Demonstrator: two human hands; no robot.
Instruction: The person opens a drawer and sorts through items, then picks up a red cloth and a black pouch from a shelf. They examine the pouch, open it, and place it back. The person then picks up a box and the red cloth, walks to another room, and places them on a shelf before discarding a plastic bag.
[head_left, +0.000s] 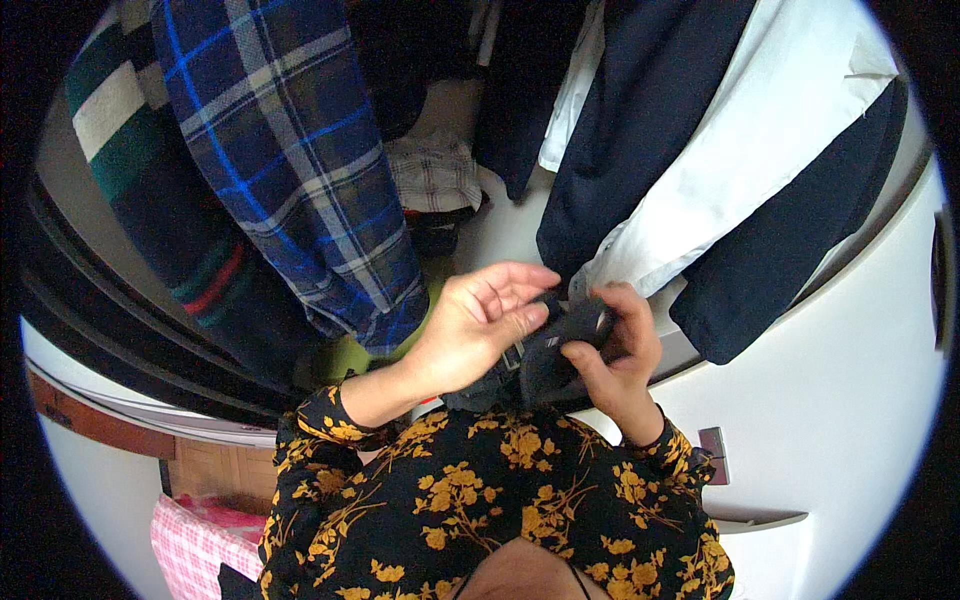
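Both hands are raised in front of my chest, close to a dark grey cloth item (555, 360) with a small pale mark on it. My left hand (487, 319) is at its left side, thumb and fingers apart; whether it touches the cloth cannot be told. With thumb and bent fingers, my right hand (619, 349) pinches the item's upper right part. A small metal buckle (513, 357) on dark material shows between the hands. Just beyond them hang a white sleeve (697, 195) and a dark navy sleeve (622, 150). The item's lower part is partly hidden by shadow.
A blue plaid garment (292, 150) and a striped knit garment (142, 187) hang at the left. Folded checked cloth (435, 169) lies deeper inside. A white wall with a switch plate (714, 456) is at the right. Pink checked fabric (202, 547) lies at the lower left.
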